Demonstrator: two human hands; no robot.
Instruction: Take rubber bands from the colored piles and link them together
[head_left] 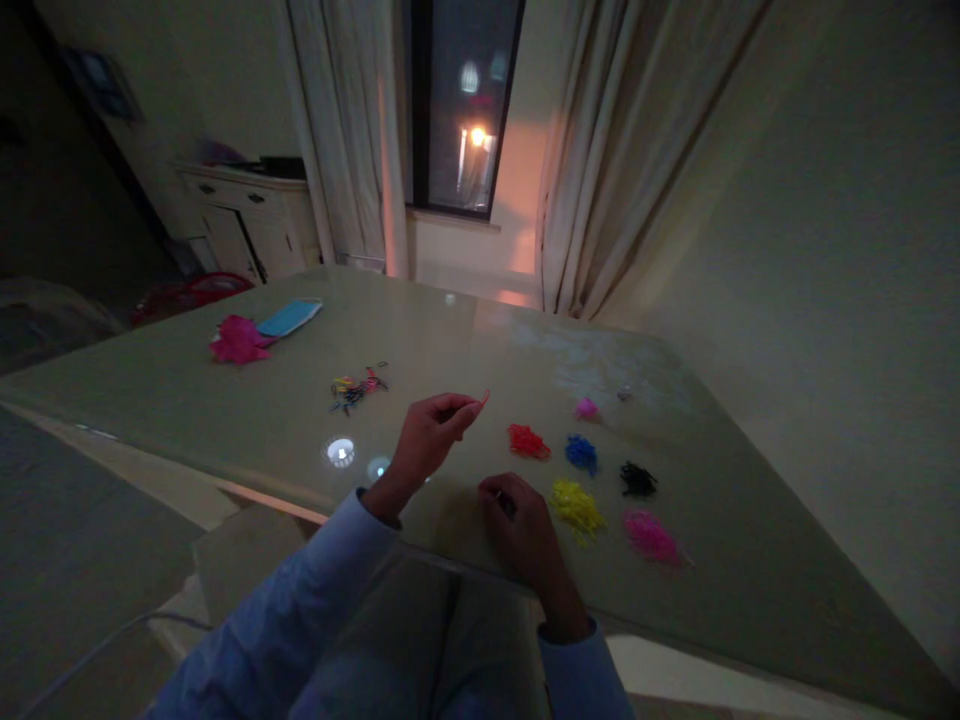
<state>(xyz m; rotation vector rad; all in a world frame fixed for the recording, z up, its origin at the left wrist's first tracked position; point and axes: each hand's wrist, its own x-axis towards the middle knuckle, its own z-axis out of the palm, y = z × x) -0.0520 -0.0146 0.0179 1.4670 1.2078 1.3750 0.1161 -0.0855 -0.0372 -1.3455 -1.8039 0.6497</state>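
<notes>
My left hand point(433, 440) is raised above the table and pinches a thin red rubber band point(485, 398) between thumb and fingertips. My right hand point(523, 525) rests by the table's front edge with its fingers curled; whatever may be inside them is hidden. Just right of it lie a yellow pile of bands point(576, 508) and a pink pile point(651, 537). Behind these are a red pile point(529, 441), a blue pile point(581, 454) and a black pile point(638, 479). A mixed-colour heap of small bands point(358, 388) lies left of my left hand.
A pale glossy table point(450, 330) spans the view. On its far left are a blue face mask point(291, 318) and a crumpled pink item point(238, 340). A small pink lump point(586, 408) and a small clear object point(624, 393) sit behind the piles.
</notes>
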